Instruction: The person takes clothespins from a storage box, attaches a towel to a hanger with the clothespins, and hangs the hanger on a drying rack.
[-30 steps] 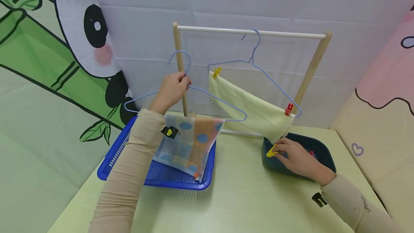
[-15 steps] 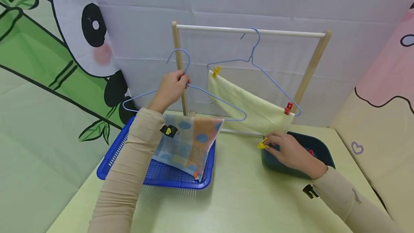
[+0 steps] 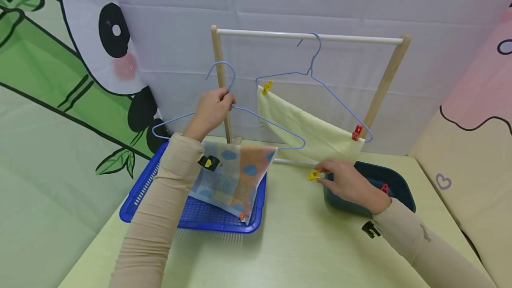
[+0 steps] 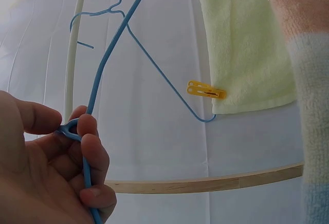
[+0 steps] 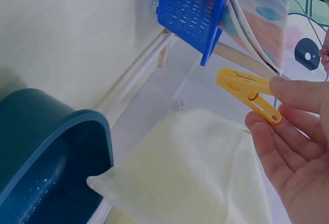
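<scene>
My left hand point(image 3: 212, 110) grips the neck of a blue wire hanger point(image 4: 106, 55), clear of the rack. A patterned towel point(image 3: 228, 177) hangs folded over that hanger's lower bar, above a blue basket point(image 3: 224, 229). My right hand point(image 3: 348, 183) pinches a yellow clothespin point(image 5: 247, 88) between thumb and fingers. In the right wrist view, the clothespin's tip points away from the hand, with no cloth in it. Behind, a pale yellow towel point(image 3: 308, 128) hangs slanted on another hanger, pinned by a yellow clothespin point(image 3: 267, 87) and a red clothespin point(image 3: 357, 132).
A rack with a white rod point(image 3: 264, 34) and wooden posts stands at the back, carrying the second hanger. To the right sits a dark teal bin point(image 3: 340, 203) with a red clothespin point(image 3: 385, 189) inside. An orange-red piece point(image 3: 242, 217) shows at the patterned towel's lower corner.
My right hand has moved left from over the teal bin, carrying the yellow clothespin towards the patterned towel. My left hand and its hanger have stayed nearly still.
</scene>
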Demonstrator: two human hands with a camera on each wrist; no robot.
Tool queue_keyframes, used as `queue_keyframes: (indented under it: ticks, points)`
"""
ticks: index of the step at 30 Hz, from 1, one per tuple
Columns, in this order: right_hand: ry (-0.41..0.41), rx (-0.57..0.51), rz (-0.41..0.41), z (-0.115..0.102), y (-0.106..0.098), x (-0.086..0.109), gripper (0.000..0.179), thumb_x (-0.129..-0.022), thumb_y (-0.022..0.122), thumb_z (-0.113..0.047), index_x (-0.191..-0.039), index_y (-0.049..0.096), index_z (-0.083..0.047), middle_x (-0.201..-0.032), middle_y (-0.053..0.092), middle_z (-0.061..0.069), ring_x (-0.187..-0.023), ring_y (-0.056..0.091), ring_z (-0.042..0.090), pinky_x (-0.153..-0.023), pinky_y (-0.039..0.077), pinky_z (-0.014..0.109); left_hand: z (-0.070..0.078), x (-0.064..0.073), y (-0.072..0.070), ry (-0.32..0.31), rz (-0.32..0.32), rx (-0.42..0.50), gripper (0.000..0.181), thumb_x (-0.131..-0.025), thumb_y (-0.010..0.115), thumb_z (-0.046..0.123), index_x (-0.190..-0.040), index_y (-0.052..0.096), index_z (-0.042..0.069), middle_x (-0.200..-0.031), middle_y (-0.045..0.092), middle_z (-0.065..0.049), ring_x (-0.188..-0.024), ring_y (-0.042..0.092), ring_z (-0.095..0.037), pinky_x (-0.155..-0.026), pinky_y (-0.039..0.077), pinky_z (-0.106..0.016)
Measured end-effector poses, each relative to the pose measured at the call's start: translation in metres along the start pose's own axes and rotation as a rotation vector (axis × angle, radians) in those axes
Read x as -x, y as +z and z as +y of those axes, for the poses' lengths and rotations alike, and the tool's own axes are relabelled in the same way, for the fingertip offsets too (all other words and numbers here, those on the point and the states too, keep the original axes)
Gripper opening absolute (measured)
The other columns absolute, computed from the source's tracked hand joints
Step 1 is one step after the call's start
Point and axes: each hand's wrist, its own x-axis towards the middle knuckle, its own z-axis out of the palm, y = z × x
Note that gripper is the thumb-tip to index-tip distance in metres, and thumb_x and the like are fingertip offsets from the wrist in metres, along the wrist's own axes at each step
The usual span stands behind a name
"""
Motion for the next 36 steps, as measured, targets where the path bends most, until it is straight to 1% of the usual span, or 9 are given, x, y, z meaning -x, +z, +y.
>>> queue_keyframes:
  ticks: [5,10,15,20,23,28,31,34,36]
  points:
    - [-0.008,0.008,0.009,-0.004,0.001,-0.007,0.031,-0.078,0.077,-0.007,-0.107,0.067,-0.001,-0.097,0.066,0.006,-0.08,0.062,0.016,-0.07,0.052,0.034,0.001,0.001,-0.001,-0.007,-0.01,0.01,0.029,-0.096,0.041,0.019,-0.087,0.063,0.005,-0.077,0.058,-0.012,-0.058,0.04,-0.023,-0.057,0.033,-0.033]
    - [-0.032,-0.02,0.03,-0.009,0.001,-0.015,0.027,-0.079,0.076,-0.004,-0.105,0.067,-0.002,-0.096,0.066,0.006,-0.081,0.062,0.019,-0.071,0.052,0.038,0.002,0.002,-0.002,-0.011,-0.013,0.015,0.029,-0.096,0.04,0.02,-0.086,0.063,0.005,-0.076,0.057,-0.011,-0.056,0.038,-0.022,-0.056,0.032,-0.033]
    - [-0.037,-0.043,0.057,-0.015,0.002,-0.024,0.029,-0.078,0.076,-0.002,-0.105,0.066,-0.002,-0.099,0.064,0.008,-0.084,0.064,0.021,-0.073,0.052,0.037,0.001,0.002,-0.002,-0.003,-0.013,0.011,0.028,-0.097,0.04,0.019,-0.084,0.062,0.007,-0.075,0.057,-0.012,-0.053,0.036,-0.021,-0.055,0.032,-0.033]
    - [-0.018,-0.075,0.065,-0.02,0.001,-0.032,0.035,-0.078,0.076,-0.002,-0.111,0.064,0.002,-0.101,0.064,0.009,-0.087,0.065,0.023,-0.076,0.053,0.036,0.001,0.002,-0.002,-0.002,-0.011,0.013,0.028,-0.096,0.04,0.019,-0.083,0.062,0.008,-0.074,0.057,-0.011,-0.053,0.037,-0.021,-0.055,0.032,-0.034]
    - [-0.013,-0.087,0.075,-0.023,0.001,-0.037,0.037,-0.077,0.077,-0.002,-0.112,0.064,0.003,-0.102,0.064,0.01,-0.087,0.065,0.022,-0.076,0.053,0.035,0.001,0.002,-0.002,-0.001,-0.011,0.014,0.028,-0.096,0.04,0.02,-0.083,0.062,0.008,-0.074,0.057,-0.01,-0.054,0.037,-0.02,-0.055,0.032,-0.033]
    - [-0.065,-0.068,0.11,-0.025,0.002,-0.043,0.035,-0.076,0.078,-0.002,-0.108,0.066,-0.001,-0.1,0.063,0.009,-0.084,0.063,0.02,-0.074,0.053,0.033,0.001,0.003,-0.003,-0.009,-0.017,0.02,0.028,-0.096,0.04,0.02,-0.085,0.062,0.007,-0.075,0.057,-0.009,-0.055,0.037,-0.021,-0.056,0.032,-0.034]
    - [-0.088,-0.053,0.125,-0.027,0.003,-0.046,0.035,-0.076,0.078,-0.003,-0.108,0.066,-0.003,-0.098,0.062,0.008,-0.082,0.061,0.02,-0.073,0.052,0.033,0.0,0.002,-0.004,-0.016,-0.024,0.028,0.029,-0.097,0.039,0.02,-0.087,0.062,0.006,-0.078,0.057,-0.01,-0.055,0.036,-0.021,-0.056,0.032,-0.034]
    - [-0.081,-0.058,0.127,-0.028,0.004,-0.049,0.036,-0.077,0.078,-0.004,-0.11,0.065,-0.001,-0.097,0.061,0.009,-0.083,0.062,0.02,-0.073,0.052,0.033,0.0,0.002,-0.005,-0.021,-0.027,0.036,0.029,-0.097,0.04,0.02,-0.088,0.063,0.006,-0.079,0.058,-0.012,-0.055,0.037,-0.02,-0.056,0.031,-0.034]
    - [-0.06,-0.068,0.123,-0.03,0.004,-0.05,0.036,-0.077,0.077,-0.004,-0.11,0.064,0.001,-0.096,0.061,0.01,-0.083,0.062,0.021,-0.074,0.052,0.034,0.0,0.002,-0.005,-0.022,-0.025,0.035,0.029,-0.097,0.039,0.02,-0.087,0.063,0.007,-0.079,0.058,-0.012,-0.054,0.036,-0.02,-0.056,0.031,-0.033]
